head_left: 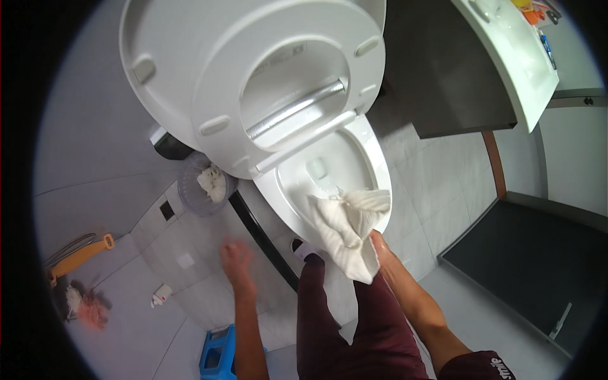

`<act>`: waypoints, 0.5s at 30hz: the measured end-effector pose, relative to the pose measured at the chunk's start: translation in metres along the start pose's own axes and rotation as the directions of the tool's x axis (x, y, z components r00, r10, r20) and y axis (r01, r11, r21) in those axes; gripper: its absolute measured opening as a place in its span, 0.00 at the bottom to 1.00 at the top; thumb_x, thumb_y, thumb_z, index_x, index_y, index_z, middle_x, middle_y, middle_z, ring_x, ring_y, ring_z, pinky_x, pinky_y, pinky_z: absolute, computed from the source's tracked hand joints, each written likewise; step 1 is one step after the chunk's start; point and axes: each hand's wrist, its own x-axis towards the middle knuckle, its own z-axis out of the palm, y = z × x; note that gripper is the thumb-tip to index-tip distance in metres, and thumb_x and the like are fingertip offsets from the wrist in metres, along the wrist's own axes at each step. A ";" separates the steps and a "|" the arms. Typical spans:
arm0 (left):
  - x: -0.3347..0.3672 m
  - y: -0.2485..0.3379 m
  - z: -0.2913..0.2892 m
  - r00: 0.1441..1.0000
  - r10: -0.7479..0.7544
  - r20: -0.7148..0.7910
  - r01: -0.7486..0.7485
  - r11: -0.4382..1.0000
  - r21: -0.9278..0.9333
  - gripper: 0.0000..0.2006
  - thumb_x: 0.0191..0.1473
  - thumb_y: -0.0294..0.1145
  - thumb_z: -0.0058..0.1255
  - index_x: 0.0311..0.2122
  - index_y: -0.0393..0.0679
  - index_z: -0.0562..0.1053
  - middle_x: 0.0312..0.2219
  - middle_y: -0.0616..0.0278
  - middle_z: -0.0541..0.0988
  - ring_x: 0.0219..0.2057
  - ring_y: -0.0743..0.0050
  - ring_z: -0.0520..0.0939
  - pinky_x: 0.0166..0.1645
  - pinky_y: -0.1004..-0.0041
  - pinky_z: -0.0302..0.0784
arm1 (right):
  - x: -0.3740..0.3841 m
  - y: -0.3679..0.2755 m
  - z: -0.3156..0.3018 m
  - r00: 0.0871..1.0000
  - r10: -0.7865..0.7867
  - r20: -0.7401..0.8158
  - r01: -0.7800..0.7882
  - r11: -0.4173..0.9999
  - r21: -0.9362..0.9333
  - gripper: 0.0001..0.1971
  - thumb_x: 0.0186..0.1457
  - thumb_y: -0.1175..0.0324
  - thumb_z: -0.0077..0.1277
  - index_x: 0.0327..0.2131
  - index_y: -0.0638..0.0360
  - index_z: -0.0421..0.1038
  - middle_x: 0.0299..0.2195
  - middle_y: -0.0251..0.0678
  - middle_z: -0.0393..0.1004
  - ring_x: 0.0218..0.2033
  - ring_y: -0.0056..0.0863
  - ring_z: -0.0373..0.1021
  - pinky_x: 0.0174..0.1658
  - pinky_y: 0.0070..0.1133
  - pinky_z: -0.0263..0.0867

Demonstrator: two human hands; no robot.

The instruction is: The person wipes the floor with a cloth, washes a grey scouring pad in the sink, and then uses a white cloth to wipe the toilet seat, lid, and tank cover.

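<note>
A crumpled off-white cloth (347, 231) hangs over the front rim of the white toilet bowl (373, 149). My right hand (381, 247) grips it from behind, its fingers mostly covered by the fabric. Both the toilet seat (218, 82) and the lid (168, 38) are raised. Off to the left, over the floor, my left hand (237, 261) is smeared by motion, so its fingers cannot be made out; no object shows in it. A little water lies at the bottom of the bowl.
Left of the toilet stands a clear waste bin (188, 196) with crumpled tissue. A black floor strip (263, 240) runs beside my foot. A blue stool (218, 354) is at lower left, an orange-handled tool (79, 258) at far left. A dark vanity cabinet (443, 69) juts in from the right.
</note>
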 end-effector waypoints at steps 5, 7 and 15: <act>0.009 0.172 0.083 0.800 0.599 0.036 -0.600 0.796 0.082 0.25 0.56 0.47 0.35 0.54 0.42 0.58 0.45 0.56 0.67 0.49 0.68 0.66 0.53 0.66 0.59 | -0.045 -0.053 0.005 0.899 -0.432 0.071 0.415 0.788 -0.454 0.19 0.50 0.64 0.40 0.43 0.68 0.62 0.34 0.36 0.69 0.36 0.24 0.67 0.41 0.20 0.62; 0.013 0.215 0.109 0.759 0.651 0.035 -0.650 0.753 0.102 0.25 0.56 0.47 0.33 0.54 0.42 0.58 0.45 0.55 0.67 0.50 0.68 0.66 0.53 0.67 0.58 | -0.053 -0.073 0.044 0.798 -0.584 0.150 0.575 0.663 -0.479 0.19 0.49 0.67 0.42 0.44 0.67 0.63 0.40 0.39 0.66 0.41 0.27 0.64 0.45 0.21 0.60; 0.077 0.197 0.124 0.678 0.554 0.483 -0.305 0.810 -0.501 0.22 0.58 0.43 0.28 0.54 0.41 0.58 0.46 0.56 0.67 0.46 0.67 0.69 0.50 0.70 0.65 | -0.035 -0.085 0.279 -0.270 -0.286 0.919 0.488 -0.864 -0.125 0.27 0.32 0.71 0.52 0.44 0.53 0.65 0.55 0.43 0.50 0.57 0.46 0.46 0.53 0.48 0.45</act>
